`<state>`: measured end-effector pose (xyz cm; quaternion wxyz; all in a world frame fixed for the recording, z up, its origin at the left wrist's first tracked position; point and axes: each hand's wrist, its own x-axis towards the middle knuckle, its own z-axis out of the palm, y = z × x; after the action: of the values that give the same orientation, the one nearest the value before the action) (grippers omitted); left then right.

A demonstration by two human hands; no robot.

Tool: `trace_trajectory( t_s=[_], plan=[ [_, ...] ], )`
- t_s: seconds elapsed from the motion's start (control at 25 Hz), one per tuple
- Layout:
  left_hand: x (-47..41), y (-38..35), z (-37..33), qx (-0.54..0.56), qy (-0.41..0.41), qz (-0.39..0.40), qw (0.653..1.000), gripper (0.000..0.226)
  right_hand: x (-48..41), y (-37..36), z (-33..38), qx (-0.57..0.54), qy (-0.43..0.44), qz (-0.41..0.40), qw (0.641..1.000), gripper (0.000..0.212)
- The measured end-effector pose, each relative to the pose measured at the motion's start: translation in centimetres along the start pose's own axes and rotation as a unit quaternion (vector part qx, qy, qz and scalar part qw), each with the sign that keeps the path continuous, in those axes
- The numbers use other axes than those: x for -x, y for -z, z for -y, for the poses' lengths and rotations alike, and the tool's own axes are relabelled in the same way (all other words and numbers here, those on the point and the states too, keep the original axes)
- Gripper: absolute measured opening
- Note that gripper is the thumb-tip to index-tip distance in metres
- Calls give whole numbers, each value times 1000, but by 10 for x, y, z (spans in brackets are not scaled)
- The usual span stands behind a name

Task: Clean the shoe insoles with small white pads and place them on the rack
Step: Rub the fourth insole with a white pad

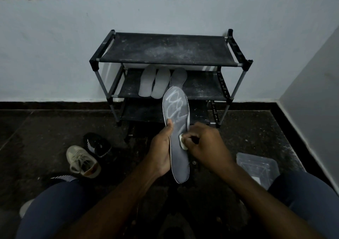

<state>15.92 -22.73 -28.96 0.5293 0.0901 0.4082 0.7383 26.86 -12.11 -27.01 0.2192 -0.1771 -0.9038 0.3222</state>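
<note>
A long grey insole [178, 154] with white scribbled markings near its toe stands upright in front of me. My left hand [162, 149] grips its left edge, thumb laid on the face. My right hand [203, 143] pinches a small white pad [183, 141] against the insole's right side at mid-length. Behind stands a black three-tier rack [165, 49]. On its middle shelf lie three insoles: two light grey ones [146, 82] [161, 84] and a darker one [178, 77], partly hidden by the held insole.
A beige sneaker [82, 160] and a black striped shoe [97, 144] lie on the dark floor at left. A clear plastic box [256, 167] sits by my right knee. My knees frame the bottom corners. A white wall rises behind the rack.
</note>
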Motion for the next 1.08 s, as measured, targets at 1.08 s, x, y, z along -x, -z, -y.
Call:
trace_trajectory(
  t_s=[1.08],
  plan=[
    [-1, 3, 11, -171, -73, 45, 982, 75, -4, 9, -10, -10, -14, -59, 998, 10]
  ],
)
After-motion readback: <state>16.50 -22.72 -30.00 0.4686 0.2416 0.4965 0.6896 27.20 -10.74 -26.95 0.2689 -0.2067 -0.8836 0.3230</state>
